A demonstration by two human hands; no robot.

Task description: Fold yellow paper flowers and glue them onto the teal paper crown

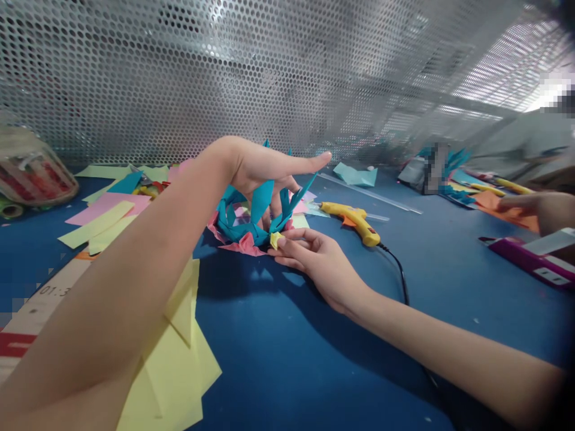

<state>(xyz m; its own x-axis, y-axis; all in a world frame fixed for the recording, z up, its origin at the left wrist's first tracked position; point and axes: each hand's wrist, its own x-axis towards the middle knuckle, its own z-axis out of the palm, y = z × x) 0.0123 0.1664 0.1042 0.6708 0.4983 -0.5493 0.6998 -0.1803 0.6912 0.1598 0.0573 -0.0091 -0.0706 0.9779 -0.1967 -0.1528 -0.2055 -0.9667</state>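
Observation:
A ring of folded blue paper (240, 230) with upright pointed tips stands on the table, with pink folded paper pieces (246, 244) around its base. Over it arches my left hand (265, 170), thumb stretched out to the right and the other fingers reaching down inside the ring, partly hidden by the blue points. My right hand (321, 257) pinches a small yellow folded paper piece (275, 240) between thumb and fingers, at the front right of the ring's base. Whether the yellow piece is attached to the ring I cannot tell.
A yellow glue gun (353, 220) lies to the right, its black cord (402, 269) trailing forward. Clear sticks (371, 193) are behind it. Yellow paper sheets (179, 371) lie under my left forearm. At far right are another person's hand (545, 209) and a purple cutter (530, 258).

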